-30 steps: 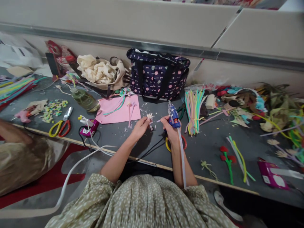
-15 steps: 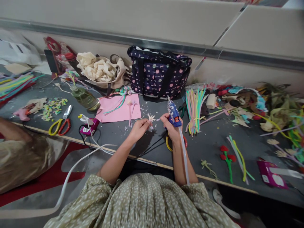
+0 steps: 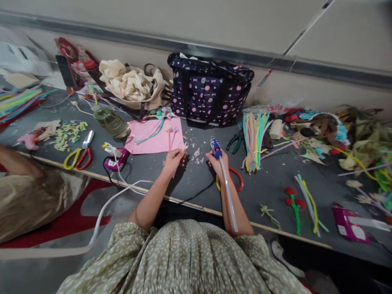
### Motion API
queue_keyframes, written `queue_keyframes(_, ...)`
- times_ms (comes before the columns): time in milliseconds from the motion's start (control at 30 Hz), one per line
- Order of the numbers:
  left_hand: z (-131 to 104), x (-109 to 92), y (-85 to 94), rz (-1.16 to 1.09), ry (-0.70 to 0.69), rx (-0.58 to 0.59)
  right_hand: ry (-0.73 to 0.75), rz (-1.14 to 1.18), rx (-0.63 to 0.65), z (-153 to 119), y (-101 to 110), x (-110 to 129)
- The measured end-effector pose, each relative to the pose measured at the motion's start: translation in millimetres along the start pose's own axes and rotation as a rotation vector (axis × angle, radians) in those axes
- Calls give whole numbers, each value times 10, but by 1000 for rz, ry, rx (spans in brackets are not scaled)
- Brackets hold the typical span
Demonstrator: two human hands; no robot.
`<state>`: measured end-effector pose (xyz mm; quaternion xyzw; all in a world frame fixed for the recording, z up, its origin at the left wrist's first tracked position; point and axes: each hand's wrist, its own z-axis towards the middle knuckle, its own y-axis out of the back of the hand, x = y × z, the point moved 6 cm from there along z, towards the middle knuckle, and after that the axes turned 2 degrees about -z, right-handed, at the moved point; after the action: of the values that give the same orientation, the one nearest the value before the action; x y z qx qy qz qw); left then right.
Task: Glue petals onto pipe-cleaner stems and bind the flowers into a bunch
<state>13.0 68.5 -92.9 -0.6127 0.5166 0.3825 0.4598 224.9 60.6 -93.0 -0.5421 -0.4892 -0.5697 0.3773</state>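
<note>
The right hand, in front of the bag, wraps around the glue gun; the left hand, in front of the bag and left of its middle, is pinched nearly closed on a pale flower. The sheet, at the bag's front left, bears two stemmed flowers that look finished. The bundle, right of the bag, seems unused. The held flower looks partly done, gluing probably left. Scraps before the bag suggest trimming is done.
</note>
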Motion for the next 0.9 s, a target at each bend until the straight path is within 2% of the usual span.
queue_keyframes(167, 108, 80, -121, 71, 56, 10, 4, -29, 18, 65, -58, 7)
queue_keyframes(300, 294, 103, -249, 288, -26, 47, -12, 4, 22, 86, -101, 26)
queue_keyframes(500, 545, 255, -364, 583, -29, 115, -62, 78, -54, 21, -12, -2)
queue_keyframes(733, 602, 210, -375, 719, -40, 107, -55, 117, -79, -35, 122, 5)
queue_keyframes(900, 597, 146, -469, 841, -69, 79, -22, 133, -67, -64, 145, 67)
